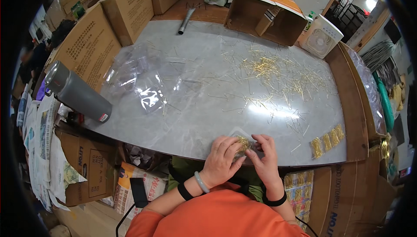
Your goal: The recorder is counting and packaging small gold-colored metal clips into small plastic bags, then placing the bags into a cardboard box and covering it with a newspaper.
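At the table's near edge, my left hand [222, 159] has its fingers closed round a small bundle of gold wire hooks [243, 146]. A bit of clear plastic [237, 131] shows just beyond the bundle, apparently a small bag around it. From the other side my right hand [266, 161] pinches the same bundle, thumb against it and fingers curled. My fingers hide much of the bundle. Farther off, a loose pile of gold hooks [264, 67] spreads over the grey tabletop [195, 124]. Several packed bundles of hooks [327, 141] lie in a row at the right.
Clear plastic bags [150, 91] lie left of centre, near a grey tumbler [82, 93]. A metal tube [186, 21], an open cardboard box [265, 15] and a white fan [321, 37] stand along the back. Cardboard boxes [89, 41] wall the left side; a cardboard strip [347, 102] edges the right.
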Tool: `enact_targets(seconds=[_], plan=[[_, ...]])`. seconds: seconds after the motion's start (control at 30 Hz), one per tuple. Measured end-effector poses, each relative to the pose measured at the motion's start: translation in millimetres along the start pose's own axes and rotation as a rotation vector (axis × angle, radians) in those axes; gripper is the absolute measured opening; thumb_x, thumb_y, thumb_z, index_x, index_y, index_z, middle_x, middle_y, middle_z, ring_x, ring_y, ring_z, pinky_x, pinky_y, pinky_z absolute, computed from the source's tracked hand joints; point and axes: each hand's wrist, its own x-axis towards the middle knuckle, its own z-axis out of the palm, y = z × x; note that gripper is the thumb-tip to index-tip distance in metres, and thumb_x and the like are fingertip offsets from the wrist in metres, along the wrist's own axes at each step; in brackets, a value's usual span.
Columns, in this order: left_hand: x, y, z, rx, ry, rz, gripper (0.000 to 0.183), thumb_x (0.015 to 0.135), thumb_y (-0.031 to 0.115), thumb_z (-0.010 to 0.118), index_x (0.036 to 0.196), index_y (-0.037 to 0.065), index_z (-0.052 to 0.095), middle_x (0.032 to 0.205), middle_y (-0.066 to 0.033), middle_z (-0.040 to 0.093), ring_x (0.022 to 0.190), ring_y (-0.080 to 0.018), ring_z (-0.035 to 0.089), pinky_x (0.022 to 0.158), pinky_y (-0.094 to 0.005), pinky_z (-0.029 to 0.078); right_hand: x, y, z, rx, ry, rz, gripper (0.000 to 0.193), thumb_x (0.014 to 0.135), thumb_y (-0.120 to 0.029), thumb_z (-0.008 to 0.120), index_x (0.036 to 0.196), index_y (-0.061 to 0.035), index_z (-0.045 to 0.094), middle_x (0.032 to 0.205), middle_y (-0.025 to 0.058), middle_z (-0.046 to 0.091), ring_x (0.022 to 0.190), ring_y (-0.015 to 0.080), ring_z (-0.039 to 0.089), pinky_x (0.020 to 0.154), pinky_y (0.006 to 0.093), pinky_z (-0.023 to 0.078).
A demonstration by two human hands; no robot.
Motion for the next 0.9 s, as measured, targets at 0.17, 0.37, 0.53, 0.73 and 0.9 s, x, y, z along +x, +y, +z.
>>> enact_targets(seconds=[0.17, 0.37, 0.53, 0.73, 0.9], plan=[[3.1, 0.7, -9.4, -0.021, -0.026, -0.063, 0.047, 0.079, 0.000, 0.060, 0.125, 0.000, 0.052, 0.124, -0.0178, 0.051, 0.118, -0.0387, 0.048, 0.104, -0.0485, 0.040, -1.6, 7.2, -2.8, -0.074, 0.008, -0.077, 0.023, 0.082, 0.000, 0.074, 0.103, -0.0027, 0.064, 0.104, 0.0113, 0.057, 0.090, 0.0248, 0.059, 0.075, 0.0343, 0.050], [3.5, -7.1, -11.1, -0.081, -0.123, -0.021, 0.045, 0.084, 0.004, 0.061, 0.128, -0.001, 0.051, 0.125, -0.0187, 0.052, 0.121, -0.0400, 0.048, 0.105, -0.0487, 0.040, 13.0, -2.1, 6.1, -0.144, 0.066, -0.104, 0.013, 0.085, -0.002, 0.072, 0.096, -0.0026, 0.066, 0.097, 0.0128, 0.059, 0.084, 0.0274, 0.061, 0.070, 0.0348, 0.050], [6.5, -3.5, -15.4, -0.140, -0.094, -0.014, 0.051, 0.089, 0.018, 0.070, 0.131, -0.001, 0.050, 0.130, -0.0185, 0.052, 0.123, -0.0385, 0.049, 0.106, -0.0463, 0.041, 15.0, 3.5, 8.0, -0.148, 0.089, -0.191, 0.011, 0.088, -0.002, 0.069, 0.098, -0.0021, 0.065, 0.095, 0.0132, 0.059, 0.082, 0.0297, 0.061, 0.070, 0.0356, 0.050], [-0.6, -6.3, -9.8, -0.131, -0.049, -0.049, 0.052, 0.087, 0.018, 0.073, 0.130, -0.001, 0.051, 0.130, -0.0185, 0.053, 0.124, -0.0377, 0.050, 0.106, -0.0461, 0.041, 7.9, 2.4, 18.0, -0.125, 0.113, -0.160, 0.010, 0.089, -0.001, 0.067, 0.099, -0.0019, 0.064, 0.094, 0.0131, 0.059, 0.081, 0.0291, 0.060, 0.070, 0.0365, 0.049], [1.4, -4.4, -12.4, -0.120, -0.017, -0.060, 0.047, 0.088, 0.015, 0.071, 0.128, -0.001, 0.053, 0.128, -0.0186, 0.055, 0.121, -0.0381, 0.052, 0.104, -0.0456, 0.043, 11.9, 13.2, 15.2, -0.018, 0.146, -0.121, 0.011, 0.088, 0.000, 0.068, 0.098, -0.0021, 0.064, 0.093, 0.0131, 0.058, 0.079, 0.0276, 0.058, 0.070, 0.0352, 0.049]])
